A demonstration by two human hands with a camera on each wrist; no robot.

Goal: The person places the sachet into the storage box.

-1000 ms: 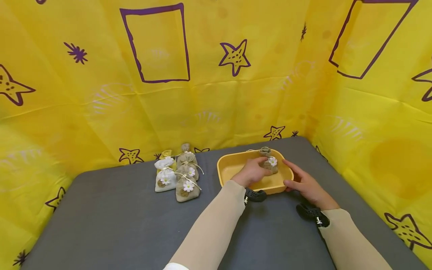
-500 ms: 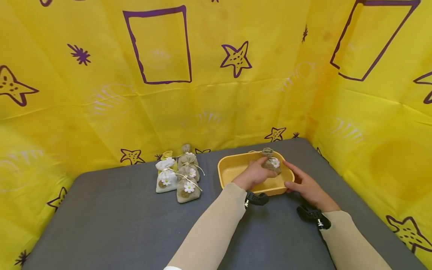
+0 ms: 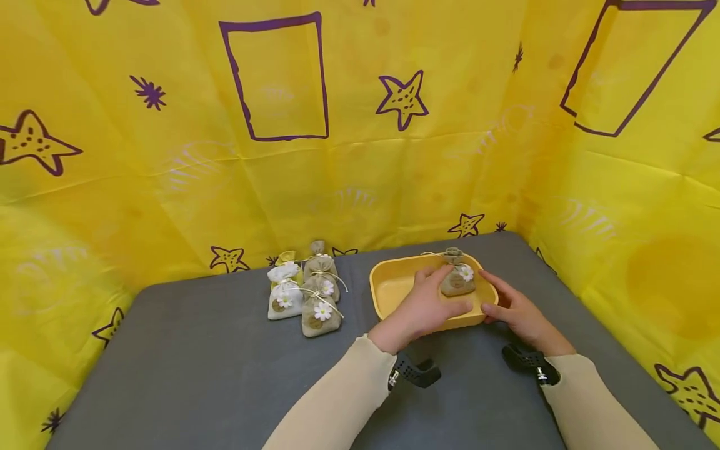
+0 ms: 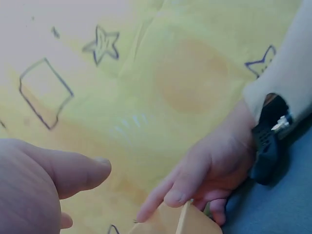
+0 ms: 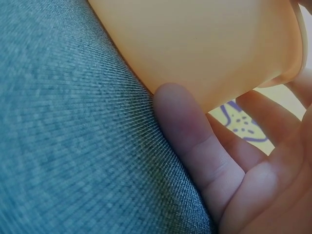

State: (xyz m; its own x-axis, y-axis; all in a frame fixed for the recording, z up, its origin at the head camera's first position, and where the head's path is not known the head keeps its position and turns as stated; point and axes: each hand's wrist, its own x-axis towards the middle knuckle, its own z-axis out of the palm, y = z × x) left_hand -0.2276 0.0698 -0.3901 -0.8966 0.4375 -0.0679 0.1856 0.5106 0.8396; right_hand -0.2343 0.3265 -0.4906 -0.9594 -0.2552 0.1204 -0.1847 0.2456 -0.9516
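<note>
- On the grey counter [image 3: 197,369], at left, a white pouch [image 3: 285,305] stands close before a yellow one [image 3: 298,273], and taupe pouches [image 3: 322,322] crowd beside them; cords tie the necks and white daisies decorate the fronts.
- The left hand [image 3: 429,307] reaches over the near side of the yellow tray [image 3: 389,289], fingers loosely spread, thumb held apart; whether its fingertips touch anything is unclear.
- Inside the tray, toward its right end, sits a taupe pouch with a daisy [image 3: 458,285]: gathered neck, pale cord trailing left over the rim, round brown patch low on the front.
- The right hand [image 3: 523,320] pinches the tray's near right corner between thumb and fingers.
- Compared with half a second ago, the left hand has drawn back toward the person, uncovering that patch; the left-hand cluster and the right hand's hold are unchanged.
</note>
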